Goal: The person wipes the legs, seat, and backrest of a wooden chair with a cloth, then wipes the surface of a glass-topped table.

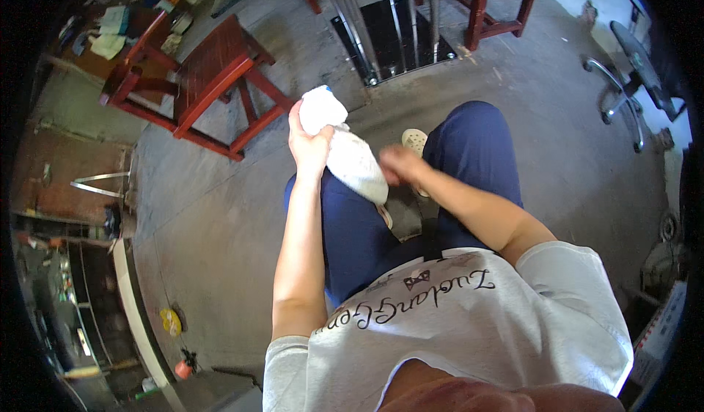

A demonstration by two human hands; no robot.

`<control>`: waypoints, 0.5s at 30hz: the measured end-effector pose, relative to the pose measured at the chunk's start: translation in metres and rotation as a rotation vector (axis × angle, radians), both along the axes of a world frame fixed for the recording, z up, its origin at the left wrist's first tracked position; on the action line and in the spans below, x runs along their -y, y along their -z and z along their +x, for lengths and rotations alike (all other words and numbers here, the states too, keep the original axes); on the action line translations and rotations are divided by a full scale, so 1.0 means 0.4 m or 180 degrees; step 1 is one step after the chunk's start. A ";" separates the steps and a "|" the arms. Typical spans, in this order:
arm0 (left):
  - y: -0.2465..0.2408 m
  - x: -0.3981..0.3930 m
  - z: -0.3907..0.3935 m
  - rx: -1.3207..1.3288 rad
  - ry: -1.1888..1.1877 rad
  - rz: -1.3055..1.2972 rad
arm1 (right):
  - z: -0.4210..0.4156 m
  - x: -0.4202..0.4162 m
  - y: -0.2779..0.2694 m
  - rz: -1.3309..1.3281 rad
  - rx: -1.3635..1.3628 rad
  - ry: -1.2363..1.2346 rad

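My left hand (311, 145) grips a white, soft-looking bundle above my left thigh, with the thumb across its narrow middle. The bundle's upper part (323, 109) is rounded and shows a bit of blue at its top. Its lower part (357, 165) is longer, tapers to a blunt end and resembles a shoe or stuffed cloth; which one, I cannot tell. Close to the right of that lower end is my right hand (404, 164), blurred and with its fingers curled. Whether it touches the bundle or holds something small cannot be made out.
Below my knees a cream clog with holes (414, 140) stands on the grey concrete floor (220, 236). A red wooden chair (214, 60) is ahead on the left. Metal legs rise from a black glossy base (396, 38). A swivel chair (632, 76) stands far right.
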State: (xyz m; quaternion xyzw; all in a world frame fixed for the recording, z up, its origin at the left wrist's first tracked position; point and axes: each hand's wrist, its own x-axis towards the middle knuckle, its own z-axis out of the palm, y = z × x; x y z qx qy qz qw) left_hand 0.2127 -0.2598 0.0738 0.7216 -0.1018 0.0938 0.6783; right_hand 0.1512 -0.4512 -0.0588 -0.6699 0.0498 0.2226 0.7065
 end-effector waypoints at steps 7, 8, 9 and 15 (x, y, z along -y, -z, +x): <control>0.006 0.107 0.109 0.0362 0.0305 0.1234 | -0.288 -0.026 0.133 -0.2117 0.0111 -0.3240; 0.026 0.105 0.125 0.0372 0.0439 0.1292 | -0.293 -0.028 0.145 -0.2048 0.0107 -0.3278; 0.025 0.121 0.124 0.0307 0.0460 0.1504 | -0.297 -0.019 0.156 -0.1977 0.0086 -0.3278; 0.038 0.251 0.162 -0.0176 0.1226 0.1872 | -0.255 0.044 0.190 -0.1573 0.0113 -0.3156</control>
